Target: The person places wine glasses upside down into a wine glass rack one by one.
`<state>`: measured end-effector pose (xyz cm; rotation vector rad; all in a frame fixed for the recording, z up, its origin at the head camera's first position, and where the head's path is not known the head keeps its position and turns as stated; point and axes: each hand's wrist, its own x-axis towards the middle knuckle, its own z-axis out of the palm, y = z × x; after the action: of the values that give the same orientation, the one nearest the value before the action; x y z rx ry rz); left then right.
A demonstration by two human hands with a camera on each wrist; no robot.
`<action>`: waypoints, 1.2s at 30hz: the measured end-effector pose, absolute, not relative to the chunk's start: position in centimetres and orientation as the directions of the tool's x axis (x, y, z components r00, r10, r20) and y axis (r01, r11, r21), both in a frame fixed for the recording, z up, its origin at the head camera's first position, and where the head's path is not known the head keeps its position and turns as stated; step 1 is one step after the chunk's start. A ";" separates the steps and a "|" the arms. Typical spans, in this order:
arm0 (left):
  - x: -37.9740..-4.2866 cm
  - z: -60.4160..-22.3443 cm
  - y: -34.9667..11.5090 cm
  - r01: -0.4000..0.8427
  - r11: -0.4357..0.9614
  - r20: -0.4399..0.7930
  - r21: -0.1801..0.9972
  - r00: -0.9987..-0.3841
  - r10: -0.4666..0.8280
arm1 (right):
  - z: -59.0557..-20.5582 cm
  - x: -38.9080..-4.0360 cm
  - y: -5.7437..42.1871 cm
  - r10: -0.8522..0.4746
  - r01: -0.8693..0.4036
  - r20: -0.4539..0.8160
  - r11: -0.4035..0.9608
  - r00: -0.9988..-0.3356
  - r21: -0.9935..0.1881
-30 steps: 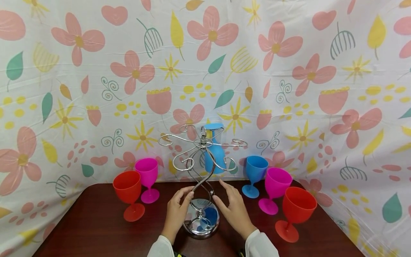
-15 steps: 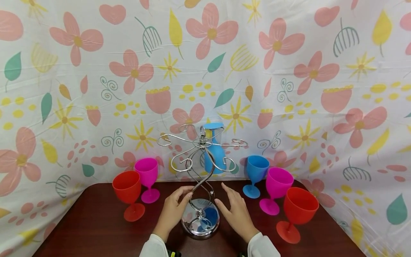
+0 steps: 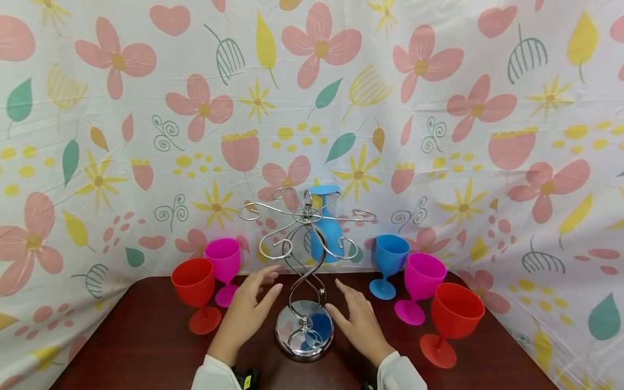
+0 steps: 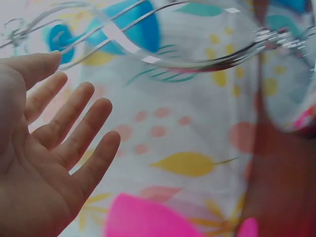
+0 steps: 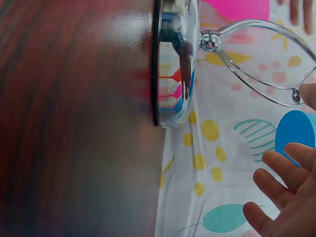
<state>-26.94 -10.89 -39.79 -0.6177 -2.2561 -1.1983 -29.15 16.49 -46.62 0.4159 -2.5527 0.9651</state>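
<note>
A shiny silver goblet stand (image 3: 304, 333) with a round base and several curled wire arms stands upright at the table's middle. From a back arm a blue goblet (image 3: 329, 235) hangs upside down, partly behind the wires. My left hand (image 3: 244, 311) is held left of the stem, fingers spread and apart from it; the left wrist view shows the bare palm of that hand (image 4: 54, 143). To the right of the stem is my right hand (image 3: 358, 322), fingers loosely extended, holding nothing. Its thumb tip overlaps the stem wire in the right wrist view.
On the left stand a red goblet (image 3: 192, 284) and a magenta goblet (image 3: 223, 260). Along the right are a blue goblet (image 3: 391, 254), a magenta goblet (image 3: 424, 276) and a red goblet (image 3: 455, 311). A flower-print cloth (image 3: 312, 108) hangs behind the dark wooden table (image 3: 146, 346).
My left hand has drawn away from the stand's stem, to the left. My right hand has shifted only slightly, and the stand stays in place.
</note>
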 end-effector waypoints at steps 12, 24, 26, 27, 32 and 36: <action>-25.1 -37.4 -15.9 0.444 0.822 0.819 0.357 -0.571 -0.047 | -46.5 -29.1 16.3 -0.145 -0.403 0.447 0.724 -0.883 -0.560; -25.2 -38.7 -18.6 0.301 0.870 0.761 0.390 -0.637 -0.121 | -46.7 -29.1 16.2 -0.145 -0.393 0.432 0.725 -0.890 -0.566; -25.4 -39.0 -18.7 0.286 0.872 0.741 0.398 -0.660 -0.122 | -46.7 -29.0 16.1 -0.147 -0.394 0.430 0.721 -0.891 -0.570; -25.5 -39.2 -18.7 0.277 0.873 0.730 0.402 -0.673 -0.122 | -46.7 -29.0 16.1 -0.148 -0.393 0.427 0.721 -0.892 -0.571; -25.9 -39.9 -18.8 0.231 0.884 0.689 0.407 -0.713 -0.131 | -46.9 -29.1 16.1 -0.153 -0.400 0.432 0.718 -0.889 -0.569; -26.1 -40.0 -18.8 0.200 0.898 0.700 0.391 -0.698 -0.149 | -46.8 -29.2 16.1 -0.153 -0.401 0.435 0.720 -0.888 -0.566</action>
<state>-26.05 -18.79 -39.98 -0.0361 -2.2733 -0.5722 -29.20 16.08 -46.83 0.4298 -2.5674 0.9646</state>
